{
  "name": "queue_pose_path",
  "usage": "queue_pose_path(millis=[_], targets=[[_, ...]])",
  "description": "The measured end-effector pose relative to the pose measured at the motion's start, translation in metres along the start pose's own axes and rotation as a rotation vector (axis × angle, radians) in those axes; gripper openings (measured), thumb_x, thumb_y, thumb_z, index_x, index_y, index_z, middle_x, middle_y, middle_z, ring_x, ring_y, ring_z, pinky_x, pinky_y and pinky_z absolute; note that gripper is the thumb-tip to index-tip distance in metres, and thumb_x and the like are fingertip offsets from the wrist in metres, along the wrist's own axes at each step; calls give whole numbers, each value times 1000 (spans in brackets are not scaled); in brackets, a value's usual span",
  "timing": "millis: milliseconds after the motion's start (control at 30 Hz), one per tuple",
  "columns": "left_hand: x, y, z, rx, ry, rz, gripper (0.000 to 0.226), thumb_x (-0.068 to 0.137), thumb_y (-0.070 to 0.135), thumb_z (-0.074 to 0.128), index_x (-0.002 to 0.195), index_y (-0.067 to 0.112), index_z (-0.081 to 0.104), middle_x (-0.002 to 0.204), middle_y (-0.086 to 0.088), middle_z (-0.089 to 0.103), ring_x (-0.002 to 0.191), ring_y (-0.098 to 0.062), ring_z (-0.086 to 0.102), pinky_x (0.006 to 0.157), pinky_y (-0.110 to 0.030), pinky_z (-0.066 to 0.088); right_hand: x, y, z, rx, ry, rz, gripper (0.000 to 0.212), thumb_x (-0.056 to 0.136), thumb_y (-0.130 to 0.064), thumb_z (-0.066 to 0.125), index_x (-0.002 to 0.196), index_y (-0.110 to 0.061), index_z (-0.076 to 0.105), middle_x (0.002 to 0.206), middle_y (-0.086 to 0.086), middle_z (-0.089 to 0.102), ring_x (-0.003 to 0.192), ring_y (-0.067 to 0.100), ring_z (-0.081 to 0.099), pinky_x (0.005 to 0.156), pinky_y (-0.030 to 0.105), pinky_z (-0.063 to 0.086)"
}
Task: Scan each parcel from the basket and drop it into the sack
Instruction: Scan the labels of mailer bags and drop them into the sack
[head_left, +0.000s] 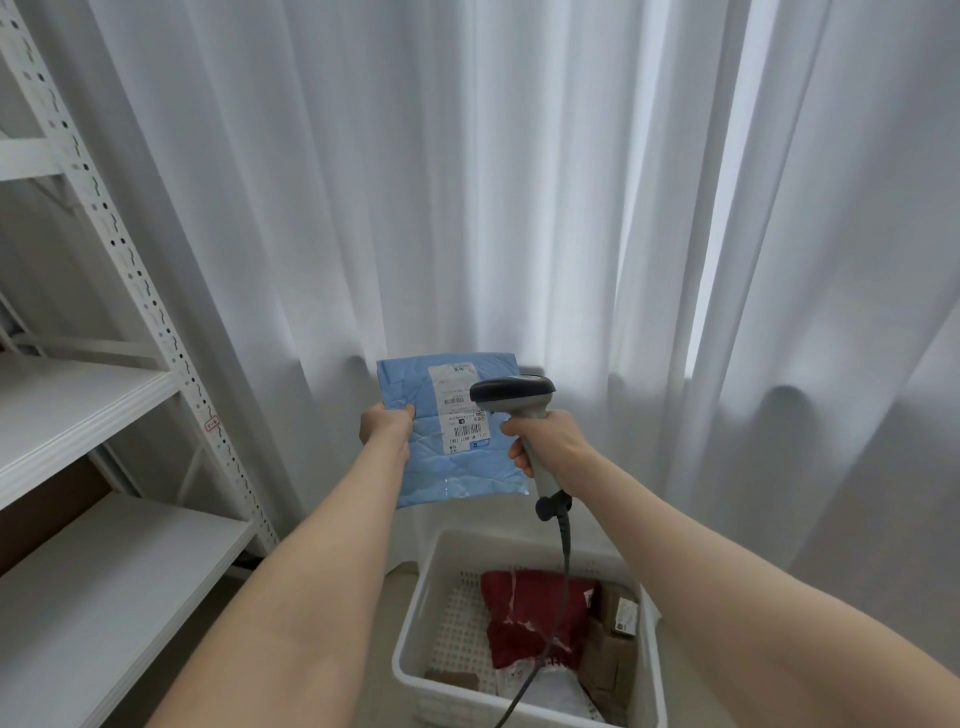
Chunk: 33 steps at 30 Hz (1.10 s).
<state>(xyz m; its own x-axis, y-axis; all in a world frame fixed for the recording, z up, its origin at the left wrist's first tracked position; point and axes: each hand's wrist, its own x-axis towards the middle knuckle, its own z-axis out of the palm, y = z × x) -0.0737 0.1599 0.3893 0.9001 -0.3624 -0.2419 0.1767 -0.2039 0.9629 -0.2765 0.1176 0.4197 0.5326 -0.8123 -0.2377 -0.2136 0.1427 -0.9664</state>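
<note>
My left hand (385, 427) grips the left edge of a flat blue parcel (441, 467), held up in front of the curtain with its white barcode label (461, 410) facing me. My right hand (550, 441) grips the handle of a grey barcode scanner (511, 395). The scanner's dark head sits just right of the label, overlapping the parcel's upper right corner. Its cable hangs down across the white basket (415, 639) below. A red parcel (535, 618), brown cardboard parcels (610, 660) and a white parcel (556, 693) lie in the basket. No sack is in view.
White metal shelving (104, 405) stands along the left, with a brown box (41, 514) tucked under one shelf. A white curtain (519, 182) fills the background right behind the basket. The floor between the shelving and the basket is beige.
</note>
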Motion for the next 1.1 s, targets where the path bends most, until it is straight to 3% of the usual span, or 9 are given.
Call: queue_pose_path(millis=[100, 200, 367, 500, 600, 700, 800, 967, 1100], targets=[[-2, 1, -4, 4, -11, -6, 27, 88, 12, 66, 114, 5, 64, 112, -12, 66, 87, -25, 61, 76, -28, 49, 0, -1, 5, -3, 5, 5, 8, 87, -9, 64, 83, -2, 63, 60, 10, 59, 46, 15, 51, 47, 25, 44], [0, 0, -12, 10, -21, -20, 26, 87, 11, 66, 112, 4, 64, 109, -12, 66, 92, -28, 63, 77, -30, 50, 2, 1, 10, 71, -11, 14, 11, 89, -14, 65, 88, -3, 61, 61, 10, 58, 47, 15, 50, 48, 25, 43], [5, -4, -35, 15, -117, -44, 16, 83, -2, 60, 98, 3, 61, 80, -6, 60, 74, -26, 60, 68, -34, 52, 11, 19, 22, 280, -23, 86, 22, 90, -21, 66, 104, -5, 59, 63, 9, 58, 49, 17, 49, 51, 28, 42], [3, -17, -59, 2, -137, -75, 15, 80, -10, 55, 86, 4, 55, 91, -15, 61, 72, -28, 60, 67, -36, 53, 12, 36, 39, 381, -5, 149, 9, 89, -10, 66, 95, -7, 60, 65, 7, 54, 52, 16, 48, 51, 27, 42], [-6, -28, -85, 8, -123, -85, 20, 82, -13, 51, 79, 6, 52, 85, -11, 59, 66, -23, 56, 58, -31, 50, 6, 47, 61, 351, 25, 170, 9, 86, -3, 67, 83, -7, 59, 63, 5, 52, 47, 14, 46, 48, 24, 40], [-17, -39, -119, -1, -91, -89, 24, 81, -14, 51, 98, 1, 60, 102, -18, 64, 84, -29, 61, 76, -40, 54, -9, 54, 85, 365, 24, 152, 11, 85, 0, 66, 82, -7, 58, 66, 5, 51, 49, 14, 45, 49, 25, 39], [-35, -51, -157, 13, -59, -82, 35, 83, -13, 51, 115, -2, 58, 106, -17, 62, 91, -30, 59, 80, -40, 52, -35, 65, 103, 358, -5, 127, 10, 84, -1, 68, 85, -8, 61, 68, 5, 53, 54, 15, 47, 53, 28, 39], [-98, -79, -223, -10, 16, -62, 38, 80, -14, 51, 115, -2, 61, 109, -18, 65, 98, -33, 63, 90, -51, 52, -105, 91, 121, 348, -54, 135, 18, 82, -6, 72, 97, -5, 63, 71, 8, 51, 58, 18, 48, 55, 31, 42], [-160, -96, -279, 14, 53, -52, 36, 82, -14, 51, 114, -1, 62, 106, -16, 64, 91, -28, 61, 87, -42, 52, -169, 111, 137, 353, -103, 121, 30, 79, -6, 74, 108, -5, 65, 89, 11, 61, 74, 25, 57, 64, 35, 49]])
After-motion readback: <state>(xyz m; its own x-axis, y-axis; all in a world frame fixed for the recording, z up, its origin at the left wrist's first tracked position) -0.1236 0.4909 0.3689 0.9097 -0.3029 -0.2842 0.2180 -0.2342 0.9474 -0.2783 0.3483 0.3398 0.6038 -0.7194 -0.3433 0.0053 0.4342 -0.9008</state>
